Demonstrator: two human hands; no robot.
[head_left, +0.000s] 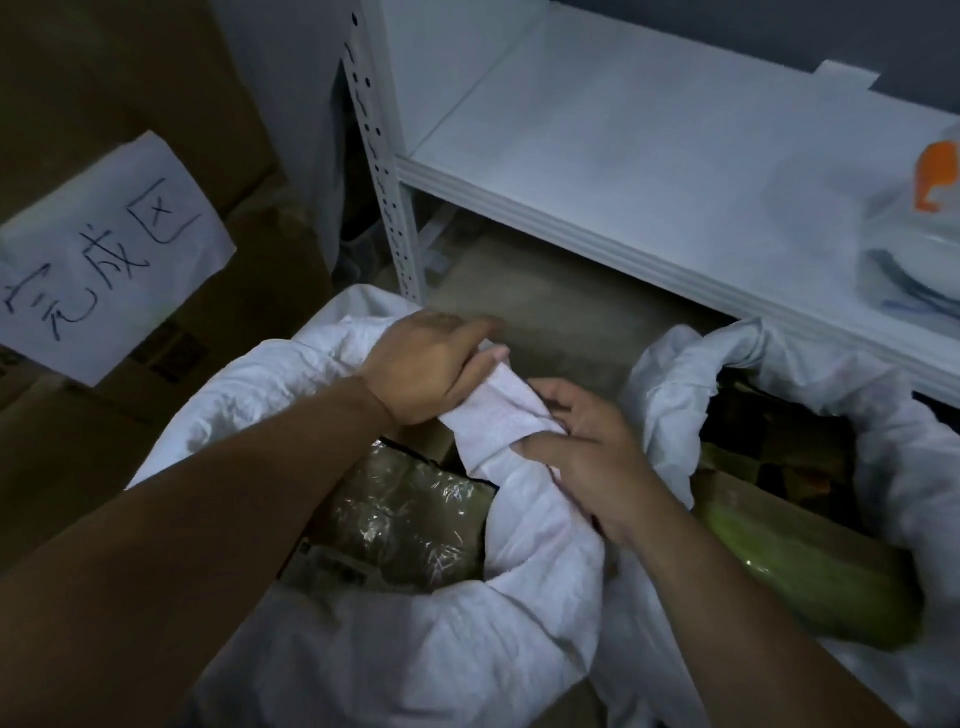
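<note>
sack (363, 649): plain white, faint weave; fold in the fingers of left hand (421, 364) and right hand (587, 457) looks pinkish-white
wrapped pack (405, 514): below fingers, olive-brown under clear film, white glints
second sack (779, 374): right of fingers, white
bundle (810, 566): lower right of fingers, glossy yellow-green
paper sign (104, 260): left of fingers, white, black handwriting
cartons (104, 78): dull brown
shelf (623, 156): beyond fingers, white

2 bare hands: left hand (421, 364), right hand (587, 457). Left forearm (234, 493) and right forearm (727, 597) both bare, wrist to frame edge. Left thumbnail (501, 354) trimmed short. Knuckle and tendon ridges show on the back of the left hand. Light is dim, finer skin detail unreadable.
</note>
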